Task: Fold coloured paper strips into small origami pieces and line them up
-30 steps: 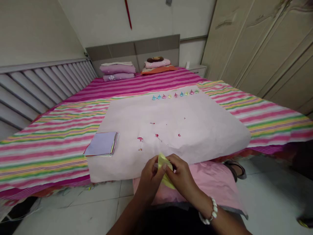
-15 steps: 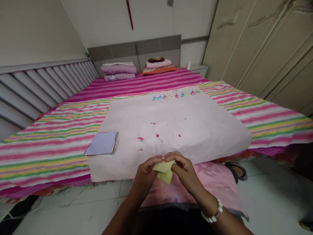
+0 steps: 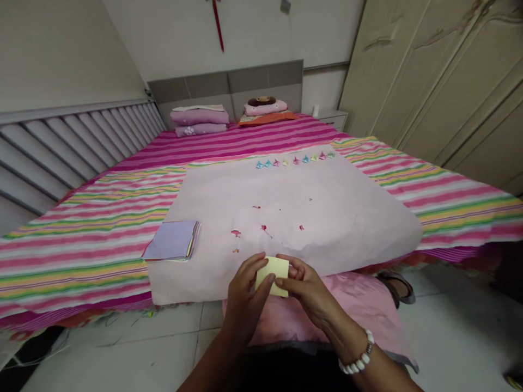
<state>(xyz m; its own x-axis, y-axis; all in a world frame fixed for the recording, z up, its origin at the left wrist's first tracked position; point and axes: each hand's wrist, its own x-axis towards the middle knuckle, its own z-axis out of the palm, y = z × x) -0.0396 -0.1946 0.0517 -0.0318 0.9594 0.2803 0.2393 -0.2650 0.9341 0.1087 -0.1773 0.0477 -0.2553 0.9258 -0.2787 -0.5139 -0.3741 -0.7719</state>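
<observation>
A piece of folded yellow paper, now roughly square and flat, is held between both hands above the pink cushion on my lap. My left hand grips its left side, with the thumb laid on the face of the paper. On the right side my right hand pinches it, thumb in front and fingers behind. The fingers behind the paper are partly hidden. A beaded bracelet circles my right wrist.
A large pale sheet covers part of the striped bed. Along its far edge stand several small folded paper pieces. A stack of coloured paper lies at the left. The pink cushion is below my hands.
The yellow paper was bent with a flap hanging down; it is now a flat, compact square facing me. My left thumb has moved onto its face.
</observation>
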